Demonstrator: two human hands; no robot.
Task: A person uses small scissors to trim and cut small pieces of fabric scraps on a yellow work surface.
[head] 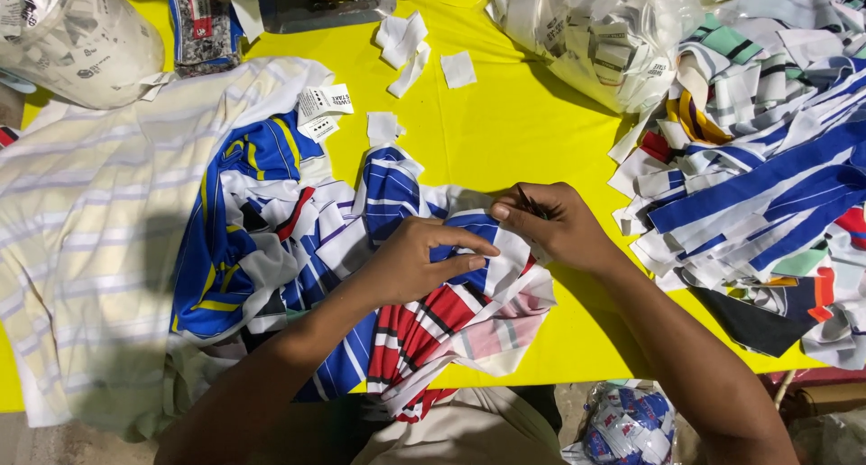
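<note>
At the far left of the yellow table (505, 131) a clear plastic bag (77, 36) sat in the corner, and below it a pale striped garment (90, 239) lay spread flat across the table's edge. Just right of that garment a loose heap of blue, white and yellow collar pieces (248, 239) was piled, with 2 small white paper tags (322, 109) lying at its upper edge.

The left hand (410, 267) came in from the lower left and pinched a striped collar strip (478, 257), thumb and forefinger closed on its blue and white part. The right hand (555, 226) sat just beside it, to the right and slightly higher, fingers curled shut on the same strip's upper right end; something thin and dark seemed caught between those fingers, but what it was could not be told. The strip therefore lay directly between the 2 hands, its long axis running roughly left to right with a slight rise toward the right hand, and its red, white and pink remainder draped down toward the table's near edge. Both hands touched it, neither nearer.

Further right, a second clear bag of white labels (595, 36) sat at the top, and a large pile of striped fabric strips (767, 185) filled the right side, well apart from the hands.
</note>
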